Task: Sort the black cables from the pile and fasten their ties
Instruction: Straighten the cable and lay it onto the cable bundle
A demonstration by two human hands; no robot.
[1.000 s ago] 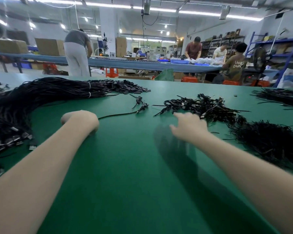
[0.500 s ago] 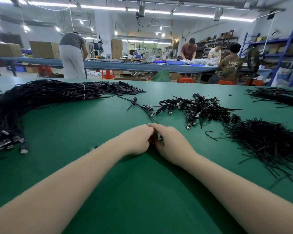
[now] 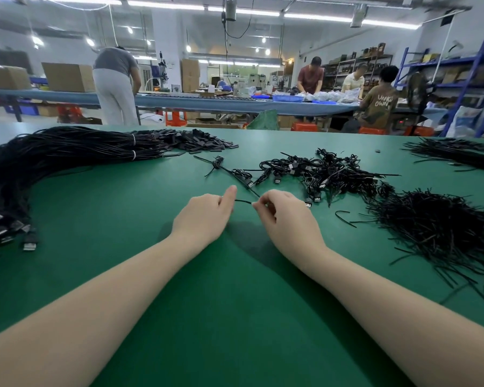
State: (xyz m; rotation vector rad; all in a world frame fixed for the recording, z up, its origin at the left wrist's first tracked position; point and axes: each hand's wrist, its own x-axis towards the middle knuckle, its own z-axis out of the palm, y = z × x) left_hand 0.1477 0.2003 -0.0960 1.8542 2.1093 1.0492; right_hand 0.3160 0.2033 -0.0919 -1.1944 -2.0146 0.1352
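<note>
A thin black cable (image 3: 243,201) runs between the two hands, near the middle of the green counter (image 3: 235,317). The left hand (image 3: 204,219) pinches one end and the right hand (image 3: 285,219) pinches the other. It looks like the cable is being made ready for its tie. Next it likely needs folding into loops. Half a second ago the hands touched; now they are apart. The pile of loose cables (image 3: 324,171) lies toward the far edge, and the big bundle (image 3: 53,157) by the left edge.
</note>
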